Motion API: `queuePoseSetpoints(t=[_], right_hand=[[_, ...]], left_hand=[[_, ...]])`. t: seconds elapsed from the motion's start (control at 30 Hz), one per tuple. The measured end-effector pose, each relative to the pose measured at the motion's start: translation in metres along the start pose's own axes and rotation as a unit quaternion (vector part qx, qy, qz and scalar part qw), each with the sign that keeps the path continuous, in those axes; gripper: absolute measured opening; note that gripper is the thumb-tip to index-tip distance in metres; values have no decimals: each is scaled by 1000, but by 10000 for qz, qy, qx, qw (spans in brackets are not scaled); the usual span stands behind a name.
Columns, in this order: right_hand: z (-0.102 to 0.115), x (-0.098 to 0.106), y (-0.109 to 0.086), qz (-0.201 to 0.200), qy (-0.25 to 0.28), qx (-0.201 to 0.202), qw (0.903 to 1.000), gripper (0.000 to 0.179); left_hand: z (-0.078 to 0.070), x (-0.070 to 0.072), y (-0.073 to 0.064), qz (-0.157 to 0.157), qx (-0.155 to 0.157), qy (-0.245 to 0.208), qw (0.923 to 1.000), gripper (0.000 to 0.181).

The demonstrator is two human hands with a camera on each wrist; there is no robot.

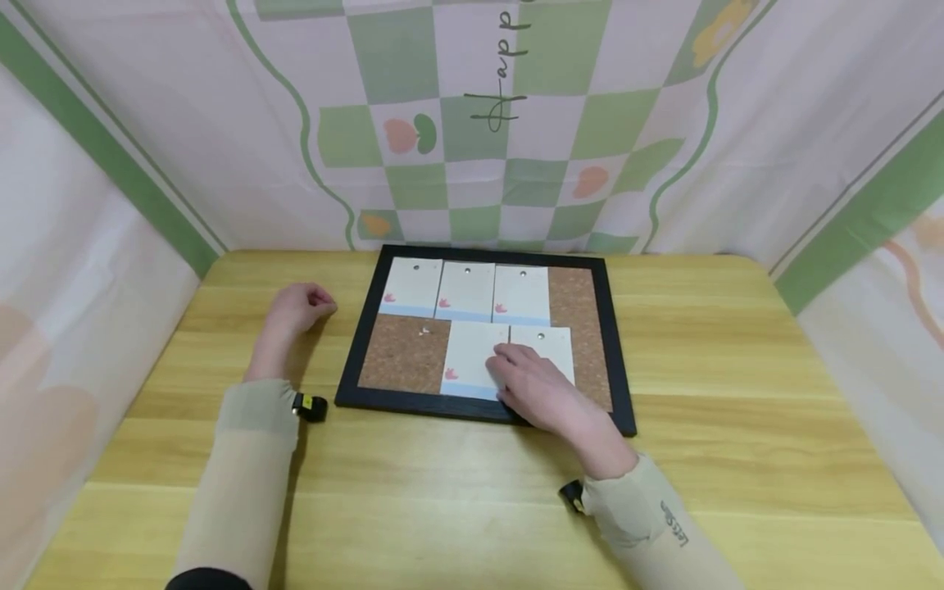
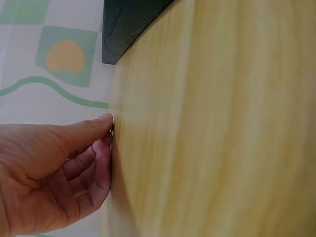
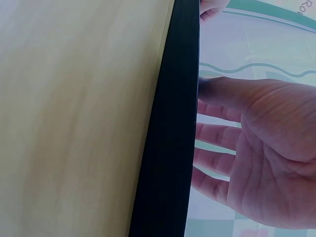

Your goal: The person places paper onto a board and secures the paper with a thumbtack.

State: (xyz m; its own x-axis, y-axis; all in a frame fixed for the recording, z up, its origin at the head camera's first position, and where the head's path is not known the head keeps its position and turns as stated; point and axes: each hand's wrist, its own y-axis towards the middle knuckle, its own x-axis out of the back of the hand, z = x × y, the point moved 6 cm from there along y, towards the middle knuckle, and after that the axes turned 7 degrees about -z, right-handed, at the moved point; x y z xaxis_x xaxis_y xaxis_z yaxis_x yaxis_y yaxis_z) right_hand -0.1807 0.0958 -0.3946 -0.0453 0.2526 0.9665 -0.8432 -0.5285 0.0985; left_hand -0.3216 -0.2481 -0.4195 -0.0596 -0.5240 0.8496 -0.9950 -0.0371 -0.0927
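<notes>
A framed corkboard (image 1: 401,360) lies on the table, bearing two rows of white cards with blue bottom bands and small pink prints. The right hand (image 1: 534,385) is over the lower row, its fingertips touching down near where a pinless-looking card (image 1: 465,360) meets a pinned card (image 1: 556,348). In the right wrist view its fingers reach past the black frame edge (image 3: 165,133), which hides the fingertips. Left of the board, the left hand (image 1: 298,307) rests by the tabletop, fingers loosely curled, thumb close to the index finger; no held thing is clearly visible.
Three pinned cards (image 1: 466,291) fill most of the upper row. Small whitish pins (image 1: 424,331) sit on the bare cork at lower left. Wooden tabletop (image 1: 413,508) surrounds the board. A patterned curtain (image 1: 472,188) stands behind the table and at both sides.
</notes>
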Motion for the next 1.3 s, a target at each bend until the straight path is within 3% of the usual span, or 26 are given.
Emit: queuePoseSetpoints(t=[0.4,0.6,0.9,1.1,1.3], right_hand=[[1,1,0,-86,-1,74,9999,34],[0,0,-1,-96,-24,83,9999,34],[1,1,-1,-159,-10,204,9997,31],[2,2,-1,-185,-6,224,9996,31],[1,1,-1,-140,43,134,9998,34]], left_hand=[[-1,-1,-10,207,275,82,9994,25],[-4,-3,-17,300,411,-116,9986,29],[-10,3,-27,258,329,-288,9987,32],[-12,7,-27,263,352,-594,9973,30],[-17,8,-25,75,194,-891,9958,29]])
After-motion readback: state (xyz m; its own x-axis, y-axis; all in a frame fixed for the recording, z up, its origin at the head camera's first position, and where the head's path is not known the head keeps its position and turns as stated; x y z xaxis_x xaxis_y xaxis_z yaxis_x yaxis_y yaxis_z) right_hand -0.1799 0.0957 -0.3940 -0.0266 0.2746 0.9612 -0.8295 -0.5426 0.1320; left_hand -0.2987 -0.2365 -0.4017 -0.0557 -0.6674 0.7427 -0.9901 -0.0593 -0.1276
